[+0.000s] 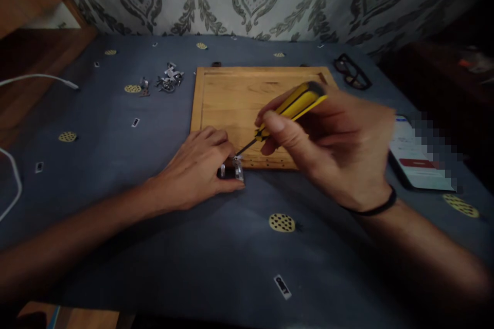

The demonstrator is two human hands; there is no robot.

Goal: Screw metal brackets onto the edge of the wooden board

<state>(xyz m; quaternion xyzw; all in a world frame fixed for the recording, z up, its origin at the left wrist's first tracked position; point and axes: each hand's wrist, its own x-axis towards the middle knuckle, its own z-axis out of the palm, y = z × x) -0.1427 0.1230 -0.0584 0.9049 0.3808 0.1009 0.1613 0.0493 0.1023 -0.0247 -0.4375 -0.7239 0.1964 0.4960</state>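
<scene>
My right hand (pixel 328 144) is closed around the yellow-and-black handle of a screwdriver (pixel 295 105). Its thin shaft slants down to the left, and the tip meets a small silver metal hinge (pixel 238 168) at the near edge of a wooden panel (pixel 227 103). Fingers of my left hand (pixel 203 162) grip the hinge from the left, with the thumb below it and the fingertips over the panel's edge. Part of the hinge is hidden by these fingers. Small dark holes run along the panel's near edge, right of the hinge.
Several loose metal pieces (pixel 170 78) lie in a pile left of the panel. Eyeglasses (pixel 352 72) rest at the back right, and a phone (pixel 419 164) lies beyond my right wrist. A white cable (pixel 42 77) comes in at the left. A patterned blue-grey cloth (pixel 216 257) covers the surface.
</scene>
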